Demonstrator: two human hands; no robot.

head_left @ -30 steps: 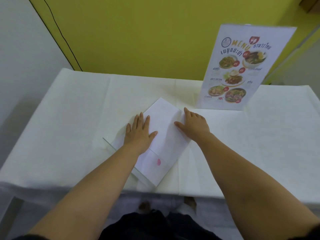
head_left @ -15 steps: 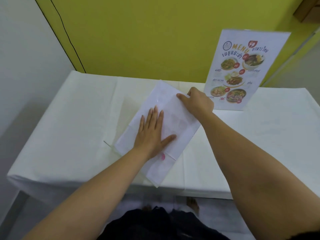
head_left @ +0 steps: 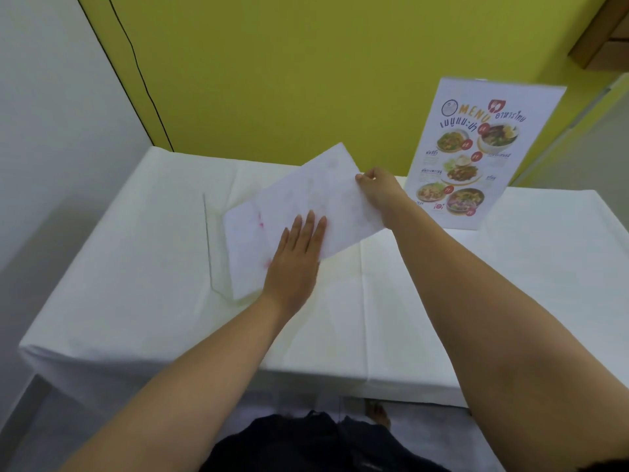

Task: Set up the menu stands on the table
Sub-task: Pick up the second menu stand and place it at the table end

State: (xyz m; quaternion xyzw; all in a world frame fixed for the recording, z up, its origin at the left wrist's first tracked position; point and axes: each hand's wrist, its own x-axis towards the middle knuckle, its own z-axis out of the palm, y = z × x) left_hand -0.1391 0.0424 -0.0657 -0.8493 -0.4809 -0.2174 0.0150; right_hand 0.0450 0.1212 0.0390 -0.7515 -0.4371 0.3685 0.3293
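Note:
A clear acrylic menu stand [head_left: 218, 264] lies flat on the white-clothed table [head_left: 510, 301], with a white menu sheet [head_left: 316, 195] seen from its blank back partly over it. My left hand [head_left: 299, 257] presses flat on the sheet's near part, fingers spread. My right hand [head_left: 379, 187] pinches the sheet's far right edge and holds that end lifted off the table. A second menu stand [head_left: 483, 155] with a colourful food menu stands upright at the back right of the table.
A yellow wall [head_left: 306, 63] rises directly behind the table, with a white wall [head_left: 44, 131] to the left. The table's front edge is close to my body. A brown shelf corner [head_left: 599, 39] shows at the top right.
The sheet has turned and its far end has risen off the table. My right hand went from lying flat to pinching the edge, and my left hand slid further forward on the sheet.

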